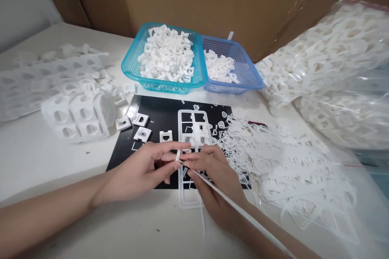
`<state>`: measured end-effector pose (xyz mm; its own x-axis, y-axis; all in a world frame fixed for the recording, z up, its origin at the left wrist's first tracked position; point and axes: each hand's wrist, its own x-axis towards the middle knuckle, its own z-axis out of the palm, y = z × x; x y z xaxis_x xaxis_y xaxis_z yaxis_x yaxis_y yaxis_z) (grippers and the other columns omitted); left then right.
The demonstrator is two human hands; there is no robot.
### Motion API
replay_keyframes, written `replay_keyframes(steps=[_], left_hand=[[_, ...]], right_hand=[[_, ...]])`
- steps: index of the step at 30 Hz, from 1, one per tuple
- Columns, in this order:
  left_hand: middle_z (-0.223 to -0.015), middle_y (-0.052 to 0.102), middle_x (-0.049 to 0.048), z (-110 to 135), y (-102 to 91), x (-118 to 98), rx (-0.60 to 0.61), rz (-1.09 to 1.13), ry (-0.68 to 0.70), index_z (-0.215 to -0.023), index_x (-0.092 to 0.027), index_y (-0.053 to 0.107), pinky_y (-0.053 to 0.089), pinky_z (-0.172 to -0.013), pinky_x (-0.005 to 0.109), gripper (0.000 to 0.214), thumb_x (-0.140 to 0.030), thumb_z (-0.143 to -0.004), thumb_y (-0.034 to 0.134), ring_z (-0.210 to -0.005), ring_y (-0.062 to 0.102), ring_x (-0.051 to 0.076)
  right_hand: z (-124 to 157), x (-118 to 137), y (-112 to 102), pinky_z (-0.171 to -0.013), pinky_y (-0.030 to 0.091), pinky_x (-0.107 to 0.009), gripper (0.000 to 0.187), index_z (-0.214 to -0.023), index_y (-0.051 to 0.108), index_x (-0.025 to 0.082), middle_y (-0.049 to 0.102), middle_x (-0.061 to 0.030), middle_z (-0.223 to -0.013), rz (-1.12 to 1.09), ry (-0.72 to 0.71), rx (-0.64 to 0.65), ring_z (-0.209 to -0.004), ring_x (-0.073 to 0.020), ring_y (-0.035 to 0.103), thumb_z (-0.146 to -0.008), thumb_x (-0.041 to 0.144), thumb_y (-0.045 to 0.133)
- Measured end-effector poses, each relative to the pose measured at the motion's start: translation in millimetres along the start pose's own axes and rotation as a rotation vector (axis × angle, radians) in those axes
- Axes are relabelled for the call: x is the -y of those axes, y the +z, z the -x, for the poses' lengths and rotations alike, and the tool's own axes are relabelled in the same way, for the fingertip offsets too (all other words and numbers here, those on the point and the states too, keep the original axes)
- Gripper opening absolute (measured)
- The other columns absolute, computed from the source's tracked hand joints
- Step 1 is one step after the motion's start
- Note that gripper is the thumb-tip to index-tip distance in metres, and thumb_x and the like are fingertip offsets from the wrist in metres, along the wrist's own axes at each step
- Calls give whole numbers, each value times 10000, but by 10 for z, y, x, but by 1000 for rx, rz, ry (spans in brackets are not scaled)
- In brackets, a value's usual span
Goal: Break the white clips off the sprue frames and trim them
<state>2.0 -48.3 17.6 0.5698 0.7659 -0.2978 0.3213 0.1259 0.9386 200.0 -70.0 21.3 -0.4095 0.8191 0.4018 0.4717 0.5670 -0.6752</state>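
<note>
My left hand (152,166) pinches a small white plastic piece (178,155), seen edge-on between its fingertips. My right hand (217,184) is closed round a long, thin white stick-like thing (240,210), whose narrow tip meets the piece; its exact kind I cannot make out. Beneath both hands lies a white moulded frame (180,198) with several square pieces still joined in it, partly covered by my fingers. Loose square pieces with holes, one of them a white square (142,134), rest left of the frame on a black mat (161,109).
A teal basket (130,68) full of white pieces stands at the back beside a blue basket (249,73) holding fewer. Trimmed scraps (273,158) spread over the right side. Clear bags (328,48) of parts lie far right, stacked moulded sheets (79,115) left.
</note>
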Motion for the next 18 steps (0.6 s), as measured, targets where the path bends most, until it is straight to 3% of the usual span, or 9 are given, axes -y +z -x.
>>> replay_keyframes(steps=[5, 9, 18], left_hand=[[-822, 719, 21, -8, -2, 25, 2, -5, -1, -1403, -190, 448, 462, -580, 205, 464, -249, -942, 461, -624, 613, 116], [-806, 682, -14, -8, -8, 82, -17, 17, 84, -1412, -254, 441, 455, -599, 184, 486, -165, -935, 463, -634, 591, 93], [-622, 552, -30, -7, -19, 110, -36, -29, 122, -1377, -242, 517, 346, -488, 180, 420, -277, -964, 456, -536, 480, 91]], right_hand=[[53, -52, 105, -821, 498, -370, 224, -1000, 570, 241, 710, -24, -1011, 121, -48, -14, -869, -185, 590, -868, 65, 525], [82, -109, 192, -792, 485, -370, 221, -984, 572, 257, 711, -12, -965, 116, -99, -75, -839, -184, 607, -890, 75, 490], [13, 29, 38, -797, 490, -376, 205, -996, 578, 223, 717, -37, -988, -67, 7, -49, -890, -178, 616, -875, 76, 504]])
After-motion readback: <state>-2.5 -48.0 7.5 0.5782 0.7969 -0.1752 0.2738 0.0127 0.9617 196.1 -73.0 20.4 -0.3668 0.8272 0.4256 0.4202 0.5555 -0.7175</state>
